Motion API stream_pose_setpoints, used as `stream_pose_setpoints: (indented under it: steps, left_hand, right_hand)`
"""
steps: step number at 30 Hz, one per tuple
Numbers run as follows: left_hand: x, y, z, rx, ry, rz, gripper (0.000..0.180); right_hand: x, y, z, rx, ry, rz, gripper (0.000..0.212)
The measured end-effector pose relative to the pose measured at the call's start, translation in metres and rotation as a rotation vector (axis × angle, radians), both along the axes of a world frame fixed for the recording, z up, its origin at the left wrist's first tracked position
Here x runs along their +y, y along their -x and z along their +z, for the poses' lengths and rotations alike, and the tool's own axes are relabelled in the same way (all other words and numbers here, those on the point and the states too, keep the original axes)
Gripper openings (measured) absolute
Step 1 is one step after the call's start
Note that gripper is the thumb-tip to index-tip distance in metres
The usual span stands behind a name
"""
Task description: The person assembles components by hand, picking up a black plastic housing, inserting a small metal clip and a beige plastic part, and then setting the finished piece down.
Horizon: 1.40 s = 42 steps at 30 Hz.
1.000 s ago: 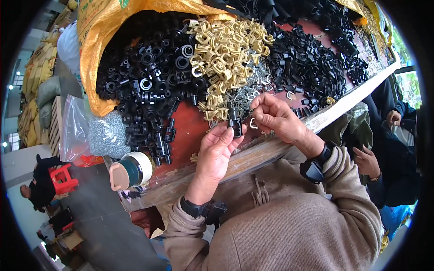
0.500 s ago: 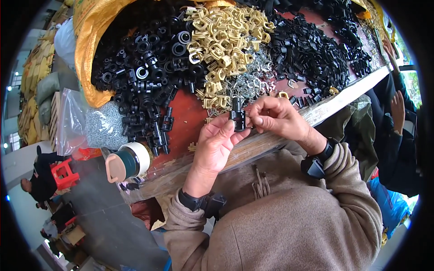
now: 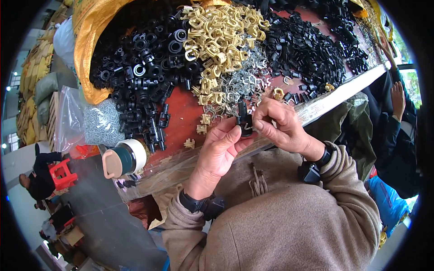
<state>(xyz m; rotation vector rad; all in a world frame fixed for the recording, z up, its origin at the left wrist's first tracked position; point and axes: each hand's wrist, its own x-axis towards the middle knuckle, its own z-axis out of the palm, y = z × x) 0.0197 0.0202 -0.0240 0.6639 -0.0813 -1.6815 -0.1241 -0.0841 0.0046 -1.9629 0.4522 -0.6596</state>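
Note:
My left hand (image 3: 220, 147) pinches a black plastic fitting (image 3: 243, 118) between thumb and fingers above the table's near edge. The fitting stands about upright, partly covered by the fingertips. Close on its right is my right hand (image 3: 285, 126), with thumb and forefinger curled together by the fitting's side. Whatever those fingers hold, if anything, is too small or hidden to tell. Beyond the hands lie a heap of tan plastic clips (image 3: 219, 38), a heap of silvery metal clips (image 3: 244, 74) and, to the left, a pile of black fittings (image 3: 149, 81).
Small black parts (image 3: 307, 49) cover the right of the red table (image 3: 183, 115). At left are a bag of screws (image 3: 103, 121), an orange sack (image 3: 83, 58) and a lidded mug (image 3: 126, 159). A pale wooden rail (image 3: 325, 106) edges the table. Another person's hand (image 3: 398, 100) shows at far right.
The black fitting has been turned, so its open frame no longer faces me as it did. My right hand's fingers have curled in more and sit slightly lower.

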Motion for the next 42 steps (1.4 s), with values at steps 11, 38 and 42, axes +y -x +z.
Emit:
stream_pose_setpoints:
  steps: [11, 38, 42]
  left_hand:
    - [0.002, 0.005, 0.001, -0.103, 0.026, -0.044, 0.028]
    - [0.011, 0.001, 0.01, -0.342, 0.017, -0.116, 0.028]
    - [0.011, -0.015, 0.004, -0.265, -0.044, -0.005, 0.026]
  right_hand:
    - [0.014, 0.003, -0.002, 0.038, 0.254, -0.08, 0.012]
    - [0.001, 0.02, -0.003, 0.188, -0.338, 0.042, 0.016]
    - [-0.038, 0.025, -0.017, 0.387, 0.331, -0.024, 0.015]
